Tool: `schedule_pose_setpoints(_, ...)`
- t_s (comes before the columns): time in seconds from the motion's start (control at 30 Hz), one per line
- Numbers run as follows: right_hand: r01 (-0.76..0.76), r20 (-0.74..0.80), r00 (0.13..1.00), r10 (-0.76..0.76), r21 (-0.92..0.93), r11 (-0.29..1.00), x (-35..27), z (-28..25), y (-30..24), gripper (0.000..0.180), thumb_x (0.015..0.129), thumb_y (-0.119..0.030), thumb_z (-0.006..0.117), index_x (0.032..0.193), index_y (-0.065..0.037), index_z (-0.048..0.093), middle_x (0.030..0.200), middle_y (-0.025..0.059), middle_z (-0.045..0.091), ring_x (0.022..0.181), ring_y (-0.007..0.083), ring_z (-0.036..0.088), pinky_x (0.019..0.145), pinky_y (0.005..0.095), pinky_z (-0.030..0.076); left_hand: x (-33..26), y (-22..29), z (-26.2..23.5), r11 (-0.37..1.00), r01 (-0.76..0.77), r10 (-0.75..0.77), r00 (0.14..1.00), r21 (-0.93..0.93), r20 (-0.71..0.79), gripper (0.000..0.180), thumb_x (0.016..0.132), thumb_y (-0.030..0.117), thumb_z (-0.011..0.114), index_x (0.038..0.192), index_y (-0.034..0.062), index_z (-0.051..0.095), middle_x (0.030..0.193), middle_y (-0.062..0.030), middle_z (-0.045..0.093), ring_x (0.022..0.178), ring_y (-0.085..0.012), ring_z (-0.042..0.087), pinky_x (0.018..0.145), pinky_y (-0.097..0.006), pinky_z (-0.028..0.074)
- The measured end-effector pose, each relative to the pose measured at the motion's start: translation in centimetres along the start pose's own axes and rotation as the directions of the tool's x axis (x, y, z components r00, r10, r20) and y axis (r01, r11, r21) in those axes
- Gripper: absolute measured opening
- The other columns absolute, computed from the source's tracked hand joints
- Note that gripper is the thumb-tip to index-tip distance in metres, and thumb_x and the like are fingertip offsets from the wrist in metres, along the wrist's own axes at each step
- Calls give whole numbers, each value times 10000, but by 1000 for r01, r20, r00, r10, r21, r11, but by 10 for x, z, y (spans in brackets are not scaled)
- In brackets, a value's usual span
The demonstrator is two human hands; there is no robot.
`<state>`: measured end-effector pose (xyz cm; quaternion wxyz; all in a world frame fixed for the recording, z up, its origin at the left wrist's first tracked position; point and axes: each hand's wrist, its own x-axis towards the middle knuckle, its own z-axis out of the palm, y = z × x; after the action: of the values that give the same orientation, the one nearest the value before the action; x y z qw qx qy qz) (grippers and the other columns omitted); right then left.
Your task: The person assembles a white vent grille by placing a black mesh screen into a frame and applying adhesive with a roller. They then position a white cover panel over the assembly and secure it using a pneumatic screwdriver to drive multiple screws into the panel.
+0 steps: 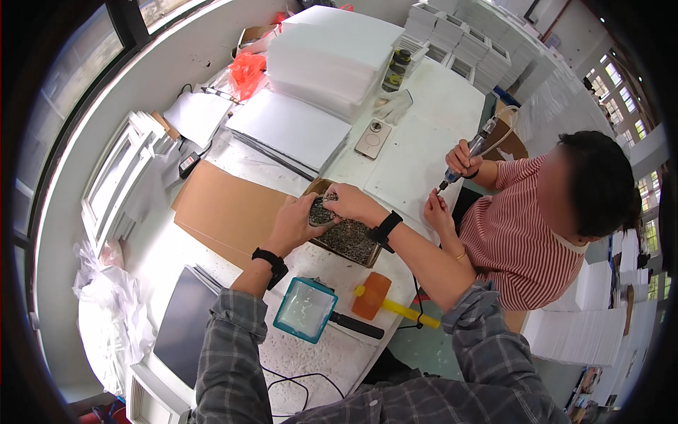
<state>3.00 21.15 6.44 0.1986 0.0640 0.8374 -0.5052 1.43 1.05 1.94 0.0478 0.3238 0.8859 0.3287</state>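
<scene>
An open cardboard box point(353, 240) filled with small dark metal pieces, like screws or nails, sits on the white table. Over its far left part, my left hand point(295, 220) is closed around what looks like a small round container point(319, 212) full of the same pieces. My right hand point(347, 203) reaches in from the other side, its fingers bent together at the top of that container. What those fingers pinch is hidden. Close in front of the box lie a teal-framed tray with a black handle point(305, 311) and an orange-headed mallet with a yellow handle point(372, 295).
Brown cardboard point(226, 212) lies left of the box, a dark panel point(183, 321) nearer me. White sheets point(332, 56) are stacked at the back, near a phone point(373, 138) and gloves point(393, 106). At right, a person in a striped shirt point(522, 233) holds a power screwdriver point(466, 155).
</scene>
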Motion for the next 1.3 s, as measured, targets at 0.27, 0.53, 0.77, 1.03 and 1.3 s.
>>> schedule_pose_setpoints(0.27, 134, -109, 986, -123, 99, 986, 2, 14, 9, 202, 953, -119, 652, 1068, 36, 713, 928, 194, 749, 816, 292, 736, 745, 390, 579, -5, -11, 3, 1000, 10, -10, 1000, 13, -3, 766, 744, 308, 878, 1400, 67, 567, 1174, -200, 689, 1124, -403, 569, 976, -463, 497)
schedule_pose_setpoints(0.53, 219, 66, 973, -221, -563, 797, -32, 4, 106, 414, 810, -310, 837, 1059, -9, 700, 985, 208, 732, 983, 366, 718, 856, 463, 575, 13, -2, 6, 999, 51, -51, 997, 7, 59, 739, 727, 334, 885, 1343, 31, 612, 1154, -218, 712, 1117, -432, 617, 977, -475, 528)
schedule_pose_setpoints(0.77, 259, 15, 951, -309, -584, 769, -18, 56, 119, 321, 780, -85, 750, 1047, 51, 634, 1042, 280, 678, 1009, 459, 688, 874, 509, 571, 6, -26, 11, 1000, 4, -5, 999, 21, 46, 831, 620, 223, 919, 1349, -1, 589, 1244, -205, 681, 1174, -418, 573, 1015, -470, 498)
schedule_pose_setpoints(1.03, 122, 103, 990, -98, -258, 958, -16, 20, 120, 131, 850, -41, 659, 920, 68, 678, 803, 186, 726, 609, 310, 726, 603, 416, 586, 4, -19, 19, 999, -37, 36, 999, 33, 27, 827, 634, 185, 907, 1358, -27, 569, 1259, -214, 670, 1189, -426, 566, 1038, -478, 483)
schedule_pose_setpoints(1.3, 308, -175, 921, -348, -221, 925, 3, 14, 58, 105, 842, -65, 693, 888, 23, 662, 801, 180, 707, 730, 340, 730, 635, 417, 569, 2, -6, 13, 994, -67, 65, 998, 82, 23, 804, 653, 223, 917, 1345, -10, 579, 1238, -206, 678, 1153, -422, 584, 1012, -473, 499)
